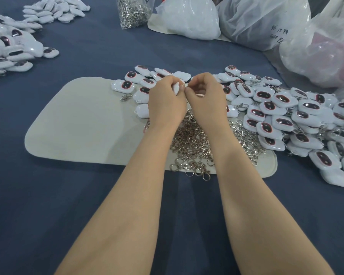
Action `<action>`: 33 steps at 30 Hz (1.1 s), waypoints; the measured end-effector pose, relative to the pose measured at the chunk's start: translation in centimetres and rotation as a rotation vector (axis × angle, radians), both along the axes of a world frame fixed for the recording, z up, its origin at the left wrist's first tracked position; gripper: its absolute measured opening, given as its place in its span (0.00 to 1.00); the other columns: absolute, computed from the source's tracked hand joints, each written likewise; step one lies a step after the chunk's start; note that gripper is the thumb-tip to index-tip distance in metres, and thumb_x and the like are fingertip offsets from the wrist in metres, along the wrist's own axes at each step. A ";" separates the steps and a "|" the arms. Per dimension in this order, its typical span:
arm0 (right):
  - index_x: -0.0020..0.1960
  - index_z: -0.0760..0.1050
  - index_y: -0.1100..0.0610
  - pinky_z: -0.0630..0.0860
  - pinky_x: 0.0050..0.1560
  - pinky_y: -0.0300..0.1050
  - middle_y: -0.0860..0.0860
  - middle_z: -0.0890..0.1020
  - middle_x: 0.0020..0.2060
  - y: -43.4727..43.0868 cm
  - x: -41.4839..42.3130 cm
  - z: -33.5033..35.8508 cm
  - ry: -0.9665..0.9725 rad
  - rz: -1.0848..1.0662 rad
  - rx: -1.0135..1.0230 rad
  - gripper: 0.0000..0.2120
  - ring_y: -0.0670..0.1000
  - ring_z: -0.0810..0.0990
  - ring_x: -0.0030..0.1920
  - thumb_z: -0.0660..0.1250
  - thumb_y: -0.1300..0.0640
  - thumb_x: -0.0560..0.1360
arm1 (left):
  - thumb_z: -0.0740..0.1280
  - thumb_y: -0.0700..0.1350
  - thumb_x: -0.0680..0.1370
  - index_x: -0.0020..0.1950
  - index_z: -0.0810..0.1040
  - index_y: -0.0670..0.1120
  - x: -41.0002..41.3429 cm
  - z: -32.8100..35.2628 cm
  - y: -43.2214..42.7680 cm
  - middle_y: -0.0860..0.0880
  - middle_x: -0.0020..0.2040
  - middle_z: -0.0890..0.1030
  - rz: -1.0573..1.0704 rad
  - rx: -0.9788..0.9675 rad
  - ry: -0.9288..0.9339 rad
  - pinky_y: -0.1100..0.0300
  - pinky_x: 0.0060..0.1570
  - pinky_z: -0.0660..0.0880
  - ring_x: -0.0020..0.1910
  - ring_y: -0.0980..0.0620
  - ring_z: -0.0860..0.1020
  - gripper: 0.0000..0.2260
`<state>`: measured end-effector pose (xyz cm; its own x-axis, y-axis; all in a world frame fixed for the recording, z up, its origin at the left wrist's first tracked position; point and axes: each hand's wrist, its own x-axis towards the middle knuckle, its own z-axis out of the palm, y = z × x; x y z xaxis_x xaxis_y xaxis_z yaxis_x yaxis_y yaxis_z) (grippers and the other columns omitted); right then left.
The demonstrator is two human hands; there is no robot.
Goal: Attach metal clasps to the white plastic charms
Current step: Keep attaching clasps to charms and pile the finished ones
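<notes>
In the head view, the left hand (166,98) holds one white charm (176,88) up over the grey mat (77,126). Its fingers (172,81) are curled round the charm. The right hand (205,96) pinches a tiny metal clasp (187,85) right at the charm's edge. The clasp is too small to see well.

The charm looks light, hard and shiny, so it could slip. I think it is best held by its flat sides, with its little loop left free. The clasp looks stiff and springy, best pinched by its ring.

A heap of clasps (191,139) lies between the wrists. A big pile of charms (286,116) lies to the right on the blue surface (87,56).

A clear bag (278,34) at the back has dark handwriting on it, but I cannot read it.
</notes>
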<state>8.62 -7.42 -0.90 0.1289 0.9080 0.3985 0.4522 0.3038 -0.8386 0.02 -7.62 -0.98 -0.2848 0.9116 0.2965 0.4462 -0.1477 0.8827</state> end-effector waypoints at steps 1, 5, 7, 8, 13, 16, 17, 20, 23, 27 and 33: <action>0.44 0.71 0.56 0.71 0.40 0.28 0.42 0.75 0.36 0.0 0.0 0.0 0.000 0.011 -0.002 0.06 0.39 0.73 0.37 0.65 0.66 0.73 | 0.61 0.40 0.78 0.47 0.79 0.44 0.0 0.0 0.0 0.52 0.44 0.79 0.005 0.006 0.002 0.66 0.39 0.63 0.43 0.54 0.72 0.07; 0.43 0.70 0.56 0.72 0.42 0.31 0.42 0.74 0.35 0.1 0.1 -0.2 -0.007 0.015 0.018 0.07 0.40 0.73 0.37 0.65 0.66 0.73 | 0.61 0.40 0.77 0.48 0.80 0.43 0.0 0.0 0.0 0.49 0.47 0.82 0.020 0.016 0.010 0.66 0.38 0.62 0.43 0.53 0.72 0.08; 0.43 0.70 0.55 0.74 0.43 0.36 0.42 0.74 0.35 0.1 0.0 -0.3 -0.023 0.010 0.031 0.07 0.41 0.72 0.36 0.65 0.66 0.73 | 0.61 0.40 0.77 0.47 0.80 0.43 0.0 0.0 0.0 0.49 0.46 0.82 0.023 0.014 0.014 0.66 0.37 0.62 0.42 0.53 0.72 0.08; 0.43 0.70 0.55 0.74 0.44 0.39 0.42 0.74 0.35 0.1 0.0 -0.4 -0.034 0.010 0.035 0.07 0.42 0.72 0.37 0.65 0.65 0.74 | 0.61 0.39 0.77 0.47 0.80 0.44 0.1 0.0 -0.1 0.49 0.46 0.82 0.024 0.012 0.014 0.65 0.37 0.62 0.42 0.53 0.72 0.08; 0.42 0.69 0.55 0.74 0.45 0.43 0.43 0.73 0.35 -0.1 0.1 -0.4 -0.090 0.028 0.057 0.07 0.45 0.71 0.37 0.64 0.65 0.74 | 0.61 0.39 0.77 0.47 0.80 0.44 0.1 0.0 -0.2 0.51 0.44 0.81 0.022 0.005 0.002 0.64 0.39 0.65 0.43 0.52 0.74 0.08; 0.43 0.68 0.55 0.74 0.43 0.43 0.46 0.74 0.36 -0.1 0.1 -0.4 -0.105 0.032 0.060 0.07 0.49 0.73 0.39 0.63 0.65 0.75 | 0.62 0.39 0.77 0.48 0.80 0.43 0.0 0.1 -0.3 0.51 0.44 0.80 0.005 0.003 -0.008 0.65 0.39 0.65 0.43 0.53 0.74 0.08; 0.43 0.68 0.55 0.73 0.42 0.41 0.47 0.74 0.36 -0.1 0.1 -0.5 -0.108 0.028 0.062 0.07 0.50 0.74 0.39 0.63 0.65 0.75 | 0.62 0.39 0.77 0.47 0.80 0.43 0.0 0.2 -0.3 0.52 0.43 0.79 -0.009 -0.004 -0.016 0.65 0.39 0.65 0.43 0.53 0.74 0.08; 0.43 0.68 0.56 0.69 0.36 0.33 0.46 0.74 0.36 -0.1 0.5 -0.7 -0.113 0.000 0.054 0.06 0.49 0.74 0.37 0.62 0.65 0.74 | 0.64 0.40 0.76 0.45 0.81 0.43 -0.2 0.2 -0.3 0.52 0.39 0.78 -0.085 -0.071 -0.073 0.62 0.40 0.68 0.41 0.52 0.73 0.06; 0.44 0.69 0.56 0.70 0.38 0.33 0.46 0.75 0.37 -0.1 0.9 -0.8 -0.086 -0.040 0.029 0.06 0.47 0.75 0.38 0.63 0.65 0.74 | 0.67 0.45 0.74 0.48 0.79 0.44 -0.2 0.8 -0.5 0.48 0.44 0.81 -0.155 -0.173 -0.181 0.52 0.50 0.77 0.44 0.46 0.79 0.06; 0.46 0.71 0.56 0.70 0.42 0.31 0.42 0.74 0.36 0.1 1.3 -0.8 -0.062 -0.094 0.029 0.05 0.42 0.74 0.38 0.64 0.65 0.75 | 0.64 0.49 0.67 0.54 0.70 0.46 -0.1 1.7 -0.8 0.51 0.46 0.76 -0.175 -0.300 -0.346 0.47 0.55 0.77 0.47 0.48 0.78 0.17; 0.44 0.71 0.56 0.68 0.40 0.27 0.41 0.74 0.35 0.2 1.5 -0.8 -0.047 -0.135 0.034 0.05 0.42 0.73 0.37 0.64 0.64 0.75 | 0.61 0.38 0.76 0.51 0.78 0.46 -0.1 1.4 -0.7 0.46 0.44 0.78 -0.247 -0.160 -0.192 0.43 0.49 0.73 0.44 0.45 0.76 0.09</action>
<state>10.09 -7.22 -1.71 0.2292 0.8698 0.4369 0.5290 0.2654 -0.8060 -0.10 -8.34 0.45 -0.0862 0.9905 0.1070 0.2379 -0.0839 0.9677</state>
